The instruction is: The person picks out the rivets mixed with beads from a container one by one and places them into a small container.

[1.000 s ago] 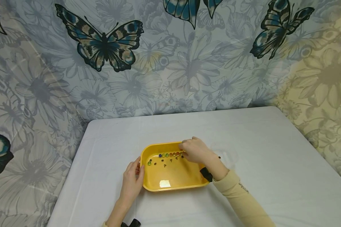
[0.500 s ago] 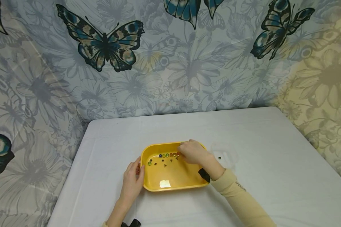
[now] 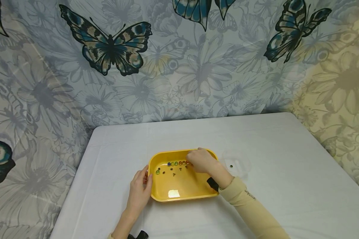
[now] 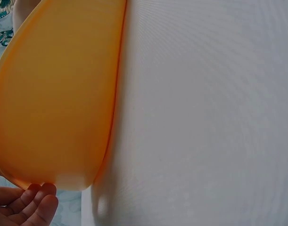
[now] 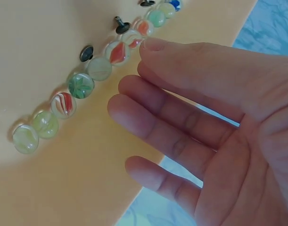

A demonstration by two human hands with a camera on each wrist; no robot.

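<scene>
A yellow tray lies on the table. My left hand grips its left rim, with fingertips against the outside in the left wrist view. Over the tray's back right, my right hand hovers at a row of glass marbles. Its thumb tip is beside a clear marble with an orange swirl; I see nothing held between the fingers. The row includes a green marble and a blue one. Small dark metal studs lie alongside the row.
A lone green marble sits at the tray's left, near more small studs. Right of the tray, a faint transparent item with a small dark piece lies on the white table. Butterfly-patterned cloth stands behind.
My right hand has shifted slightly left along the row, and its forearm has followed. The dark piece right of the tray shows more fully. My left hand and the tray stay put.
</scene>
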